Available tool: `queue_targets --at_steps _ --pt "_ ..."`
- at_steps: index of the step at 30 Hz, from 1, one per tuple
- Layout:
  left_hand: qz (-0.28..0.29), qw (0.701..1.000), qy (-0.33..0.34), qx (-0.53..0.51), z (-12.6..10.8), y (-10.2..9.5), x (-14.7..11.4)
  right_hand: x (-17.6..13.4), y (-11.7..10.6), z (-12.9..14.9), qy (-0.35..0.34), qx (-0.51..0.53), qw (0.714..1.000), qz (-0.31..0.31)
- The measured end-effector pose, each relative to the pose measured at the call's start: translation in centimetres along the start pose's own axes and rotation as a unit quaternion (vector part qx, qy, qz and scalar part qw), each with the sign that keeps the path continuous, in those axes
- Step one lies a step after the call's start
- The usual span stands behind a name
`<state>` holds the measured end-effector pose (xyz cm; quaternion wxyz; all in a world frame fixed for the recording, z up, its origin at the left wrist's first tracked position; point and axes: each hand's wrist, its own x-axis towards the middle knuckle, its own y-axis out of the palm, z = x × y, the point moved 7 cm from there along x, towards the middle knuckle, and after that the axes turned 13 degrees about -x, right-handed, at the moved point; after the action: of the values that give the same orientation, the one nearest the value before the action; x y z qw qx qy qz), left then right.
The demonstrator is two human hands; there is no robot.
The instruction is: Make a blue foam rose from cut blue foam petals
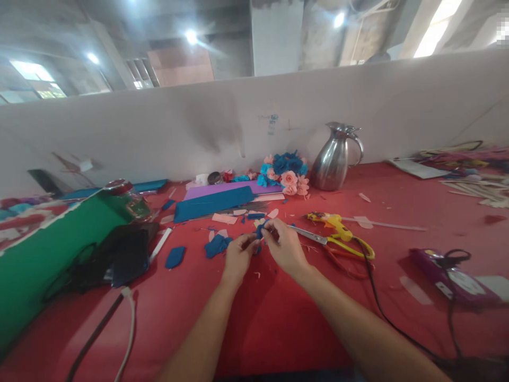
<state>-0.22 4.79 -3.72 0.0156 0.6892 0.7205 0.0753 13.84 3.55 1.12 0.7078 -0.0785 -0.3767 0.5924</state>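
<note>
Both hands meet over the middle of the red table, fingers pinched on a small dark blue paper flower [260,231]. My left hand [238,257] is closed on its lower side, while my right hand [286,249] grips it from the right. Fingers partly cover the flower. Just left of them lie crumpled blue paper petals [217,246], and a cut blue paper piece [175,257] is farther left. Scissors [314,235] with yellow and red handles lie right of my right hand, beside a yellow glue gun [338,227].
Behind the hands are blue paper sheets [214,204] and a bunch of paper flowers [289,172]. A steel jug [333,159] stands by the white partition [178,127]. A phone [130,262] and cables lie left, near a green board [51,265]; a purple power strip [453,278] sits right.
</note>
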Motion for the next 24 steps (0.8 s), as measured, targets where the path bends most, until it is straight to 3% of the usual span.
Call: queue_targets --at_steps 24 --pt "0.007 1.0 0.003 0.0 -0.18 0.34 -0.2 -0.16 0.3 -0.38 0.01 -0.015 1.0 0.007"
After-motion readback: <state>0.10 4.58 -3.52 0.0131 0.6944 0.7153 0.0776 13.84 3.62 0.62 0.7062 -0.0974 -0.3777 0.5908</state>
